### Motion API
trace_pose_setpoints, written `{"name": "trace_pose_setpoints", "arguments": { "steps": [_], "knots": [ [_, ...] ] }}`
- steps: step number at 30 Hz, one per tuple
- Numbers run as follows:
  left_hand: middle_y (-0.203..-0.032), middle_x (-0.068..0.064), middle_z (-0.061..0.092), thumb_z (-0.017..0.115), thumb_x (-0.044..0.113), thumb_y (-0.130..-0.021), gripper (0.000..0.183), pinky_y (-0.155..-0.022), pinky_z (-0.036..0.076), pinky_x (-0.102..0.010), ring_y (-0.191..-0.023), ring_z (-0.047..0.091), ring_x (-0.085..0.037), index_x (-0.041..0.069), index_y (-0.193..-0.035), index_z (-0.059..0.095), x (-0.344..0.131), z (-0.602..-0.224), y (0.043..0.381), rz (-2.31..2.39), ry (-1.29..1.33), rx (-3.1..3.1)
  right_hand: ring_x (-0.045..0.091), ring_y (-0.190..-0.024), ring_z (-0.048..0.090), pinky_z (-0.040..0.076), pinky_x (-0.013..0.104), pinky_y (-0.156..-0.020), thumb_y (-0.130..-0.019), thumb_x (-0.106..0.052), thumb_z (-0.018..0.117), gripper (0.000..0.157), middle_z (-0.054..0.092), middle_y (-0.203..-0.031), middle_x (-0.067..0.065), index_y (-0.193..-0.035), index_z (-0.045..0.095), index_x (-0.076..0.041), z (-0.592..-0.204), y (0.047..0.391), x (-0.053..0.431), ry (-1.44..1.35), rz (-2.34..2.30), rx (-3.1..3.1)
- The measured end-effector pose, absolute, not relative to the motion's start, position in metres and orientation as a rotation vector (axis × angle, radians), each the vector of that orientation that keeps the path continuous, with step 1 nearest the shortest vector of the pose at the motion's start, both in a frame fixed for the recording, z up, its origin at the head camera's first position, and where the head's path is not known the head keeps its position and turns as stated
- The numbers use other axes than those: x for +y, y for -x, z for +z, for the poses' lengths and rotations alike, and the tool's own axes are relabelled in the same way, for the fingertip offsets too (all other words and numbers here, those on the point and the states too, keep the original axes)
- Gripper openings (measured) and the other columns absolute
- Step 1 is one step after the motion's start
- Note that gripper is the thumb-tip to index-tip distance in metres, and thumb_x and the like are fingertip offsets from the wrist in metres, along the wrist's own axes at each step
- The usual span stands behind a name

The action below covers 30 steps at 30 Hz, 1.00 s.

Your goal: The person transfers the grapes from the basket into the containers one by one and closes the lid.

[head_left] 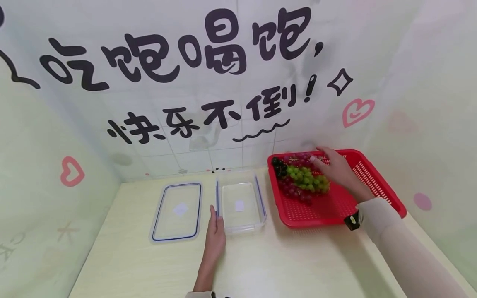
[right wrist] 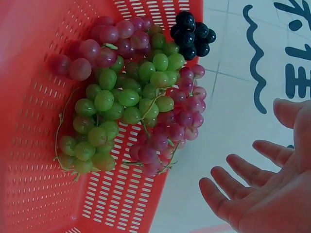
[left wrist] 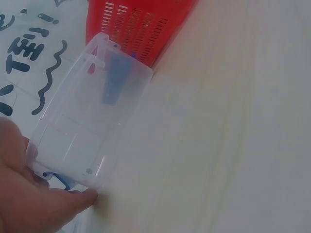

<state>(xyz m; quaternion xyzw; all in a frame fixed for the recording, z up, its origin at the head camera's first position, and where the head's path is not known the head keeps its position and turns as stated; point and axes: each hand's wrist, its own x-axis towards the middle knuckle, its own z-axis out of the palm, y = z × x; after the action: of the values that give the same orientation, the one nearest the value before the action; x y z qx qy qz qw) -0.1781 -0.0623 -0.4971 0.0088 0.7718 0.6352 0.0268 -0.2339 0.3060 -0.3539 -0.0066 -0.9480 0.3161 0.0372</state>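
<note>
A clear plastic container [head_left: 243, 207] with blue-edged sides lies on the table, a small white label on its floor. My left hand [head_left: 215, 236] holds its near left corner. In the left wrist view the thumb [left wrist: 80, 199] lies against the container's end wall [left wrist: 82, 121], while the other fingers are partly hidden. My right hand [head_left: 337, 169] is over the far side of a red plastic basket [head_left: 337, 207]. Its fingers are spread and hold nothing, beside bunches of green grapes [right wrist: 129, 97], red grapes [right wrist: 182, 116] and black grapes [right wrist: 189, 36].
Left of the container lies a clear lid [head_left: 177, 213] with a blue seal ring and a white label. A white wall [head_left: 223, 157] with black lettering stands behind the table [head_left: 261, 265], and side walls flank it.
</note>
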Motion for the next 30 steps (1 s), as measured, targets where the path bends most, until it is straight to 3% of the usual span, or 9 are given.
{"name": "trace_pose_setpoints", "arguments": {
  "steps": [12, 19, 26, 30],
  "knots": [
    [-0.163, -0.027, 0.009, 0.028, 0.014, -0.11, 0.054, -0.122, 0.009, -0.057, -0.15, 0.009, -0.043, -0.001, -0.158, 0.008, -0.062, -0.497, 0.172, 1.962, 0.007, 2.411, 0.048, -0.131, 0.041, 0.049, 0.06, -0.1, -0.095, -0.02, 0.067, 0.066, 0.039, -0.148, 0.03, -0.149, 0.036, 0.001, -0.357, 0.258, 0.306, -0.01, 0.977, -3.019],
    [-0.161, -0.03, 0.012, 0.03, 0.014, -0.109, 0.054, -0.121, 0.01, -0.059, -0.148, 0.011, -0.046, -0.002, -0.157, 0.012, -0.06, -0.495, 0.17, 1.999, 0.002, 2.413, 0.051, -0.133, 0.036, 0.042, 0.065, -0.104, -0.096, -0.02, 0.066, 0.066, 0.035, -0.148, 0.034, -0.149, 0.035, 0.004, -0.364, 0.272, 0.311, -0.083, 0.955, -3.1],
    [-0.16, -0.03, 0.015, 0.029, 0.016, -0.11, 0.053, -0.121, 0.011, -0.06, -0.147, 0.013, -0.048, -0.002, -0.157, 0.014, -0.06, -0.496, 0.169, 1.994, 0.012, 2.44, 0.051, -0.13, 0.04, 0.048, 0.061, -0.101, -0.092, -0.018, 0.069, 0.069, 0.037, -0.148, 0.033, -0.15, 0.035, 0.001, -0.363, 0.276, 0.314, -0.038, 1.011, -3.094],
    [-0.161, -0.029, 0.014, 0.028, 0.015, -0.11, 0.053, -0.121, 0.01, -0.06, -0.148, 0.013, -0.047, -0.002, -0.157, 0.013, -0.06, -0.496, 0.169, 1.995, 0.023, 2.439, 0.051, -0.129, 0.039, 0.045, 0.063, -0.103, -0.093, -0.016, 0.068, 0.065, 0.038, -0.146, 0.034, -0.147, 0.038, 0.004, -0.367, 0.279, 0.315, -0.074, 0.996, -3.094]
  ]
}}
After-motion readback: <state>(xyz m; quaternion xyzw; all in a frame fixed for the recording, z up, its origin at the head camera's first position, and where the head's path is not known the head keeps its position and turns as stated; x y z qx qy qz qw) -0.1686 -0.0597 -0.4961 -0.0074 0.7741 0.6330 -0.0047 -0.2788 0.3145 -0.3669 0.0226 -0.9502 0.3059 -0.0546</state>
